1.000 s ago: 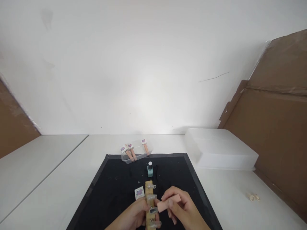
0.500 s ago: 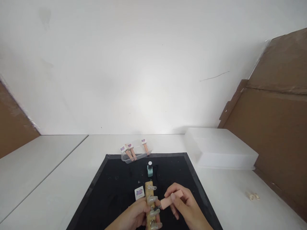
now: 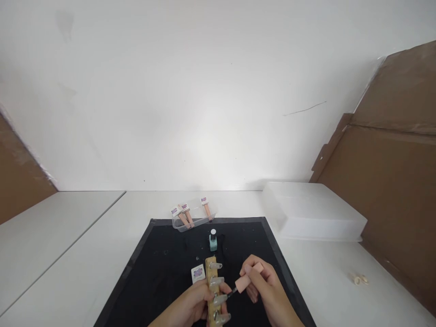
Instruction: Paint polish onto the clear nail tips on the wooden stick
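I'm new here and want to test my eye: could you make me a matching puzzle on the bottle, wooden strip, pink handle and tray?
Things:
1 teal bottle
2 wooden strip
3 pink brush handle
4 clear tray

Places:
A held in the right hand
B at the far edge of the black mat
C gripped by the left hand
D standing upright, untouched, beyond the strip

Pairs: 1-D, 2-C, 3-A, 4-B
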{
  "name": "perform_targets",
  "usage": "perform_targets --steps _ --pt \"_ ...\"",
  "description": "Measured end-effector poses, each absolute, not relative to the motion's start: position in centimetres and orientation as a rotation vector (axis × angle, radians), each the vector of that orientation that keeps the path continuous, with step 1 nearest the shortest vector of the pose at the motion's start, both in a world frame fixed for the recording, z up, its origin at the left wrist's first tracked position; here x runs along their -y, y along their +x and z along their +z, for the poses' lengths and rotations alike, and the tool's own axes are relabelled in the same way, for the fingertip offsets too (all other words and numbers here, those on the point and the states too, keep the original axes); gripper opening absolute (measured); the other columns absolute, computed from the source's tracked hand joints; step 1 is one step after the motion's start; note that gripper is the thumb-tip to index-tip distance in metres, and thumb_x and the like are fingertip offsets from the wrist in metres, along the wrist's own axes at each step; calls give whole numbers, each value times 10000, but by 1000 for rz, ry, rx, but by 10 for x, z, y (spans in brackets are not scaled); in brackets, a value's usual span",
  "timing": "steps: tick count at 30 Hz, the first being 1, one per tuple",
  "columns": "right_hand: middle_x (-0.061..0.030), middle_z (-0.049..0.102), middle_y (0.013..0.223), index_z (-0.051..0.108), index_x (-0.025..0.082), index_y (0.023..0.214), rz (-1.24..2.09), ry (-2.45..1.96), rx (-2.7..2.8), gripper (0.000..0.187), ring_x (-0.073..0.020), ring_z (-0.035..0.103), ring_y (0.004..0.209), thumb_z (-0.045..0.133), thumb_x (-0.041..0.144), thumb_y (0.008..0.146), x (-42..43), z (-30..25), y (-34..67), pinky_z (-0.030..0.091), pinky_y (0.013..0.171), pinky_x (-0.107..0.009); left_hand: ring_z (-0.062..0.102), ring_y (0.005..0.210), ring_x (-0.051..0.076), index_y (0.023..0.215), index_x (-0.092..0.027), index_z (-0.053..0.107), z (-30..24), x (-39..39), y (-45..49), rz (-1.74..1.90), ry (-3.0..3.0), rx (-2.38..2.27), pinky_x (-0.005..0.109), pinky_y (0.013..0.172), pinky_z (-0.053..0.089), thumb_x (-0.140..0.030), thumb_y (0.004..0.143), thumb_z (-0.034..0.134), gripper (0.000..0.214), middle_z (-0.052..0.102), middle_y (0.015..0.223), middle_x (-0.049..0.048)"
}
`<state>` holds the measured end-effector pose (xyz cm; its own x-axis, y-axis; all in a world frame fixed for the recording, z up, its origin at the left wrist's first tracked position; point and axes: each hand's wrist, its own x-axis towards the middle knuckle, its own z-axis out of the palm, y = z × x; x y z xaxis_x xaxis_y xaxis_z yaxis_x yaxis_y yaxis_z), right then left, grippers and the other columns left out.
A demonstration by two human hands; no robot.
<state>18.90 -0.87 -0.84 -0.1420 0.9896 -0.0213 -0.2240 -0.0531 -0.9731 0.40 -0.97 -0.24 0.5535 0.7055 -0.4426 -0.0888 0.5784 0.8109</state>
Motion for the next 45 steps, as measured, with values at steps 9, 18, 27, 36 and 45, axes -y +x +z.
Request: perform_targets --steps 9,18,27,36,45 --pt "81 398 450 567 142 745 1537 -922 1254 435 -54 296 361 553 577 762 11 -10 186 235 374 -181 524 667 155 822 -148 551 16 11 12 523 840 -900 262 592 309 -350 618 563 287 595 693 28" --pt "116 313 373 539 155 628 1486 -1060 1007 445 -41 234 337 615 588 695 5 -16 184 216 351 -167 535 664 159 954 -125 555 1 10 6 524 859 -862 263 593 313 -339 610 523 406 629 716 42" --pt "111 337 385 556 157 667 1623 -937 935 414 -35 236 327 633 562 705 8 -10 183 224 340 -161 532 641 153 921 -128 547 2 8 7 541 821 -871 261 585 307 -316 606 517 368 627 697 38" --pt "100 374 385 575 146 663 1604 -973 1041 432 -37 278 324 649 572 674 9 -7 180 240 344 -161 554 662 161 863 -145 554 2 10 8 567 785 -861 256 575 316 -321 608 539 310 609 678 21" --pt "118 318 384 546 159 653 1542 -1025 868 397 -32 234 324 647 541 693 3 -14 184 222 334 -156 554 684 154 854 -152 570 7 9 5 626 725 -872 244 594 316 -343 575 567 339 578 655 -7"
